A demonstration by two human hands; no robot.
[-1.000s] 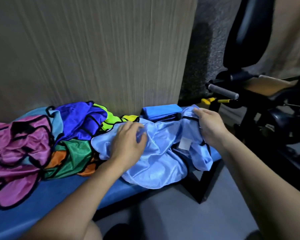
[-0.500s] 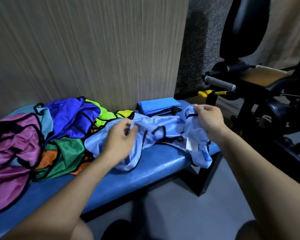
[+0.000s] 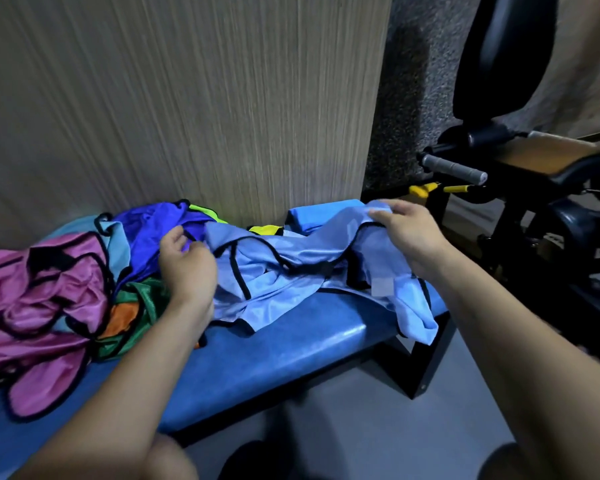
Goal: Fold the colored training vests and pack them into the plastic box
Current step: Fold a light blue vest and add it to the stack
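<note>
A light blue training vest (image 3: 291, 271) with black trim lies stretched across the right half of a blue padded bench (image 3: 291, 348). My left hand (image 3: 187, 268) pinches its left end. Its right end, raised a little, is gripped by my right hand (image 3: 409, 233); one corner with a white label hangs over the bench's right end. Left of my left hand sits a heap of vests: pink (image 3: 45, 299), dark blue (image 3: 149, 226), green (image 3: 142, 306), orange and yellow-green. No plastic box is in view.
A folded blue cloth (image 3: 323, 213) lies at the back of the bench against the beige wall (image 3: 187, 98). Black gym equipment with a grey handle (image 3: 454, 168) stands to the right. Grey floor (image 3: 378, 427) runs below the bench.
Both hands have drawn the light blue vest out sideways from a bunched pile into a long spread. My left hand moved left toward the heap; my right hand kept hold of the right end.
</note>
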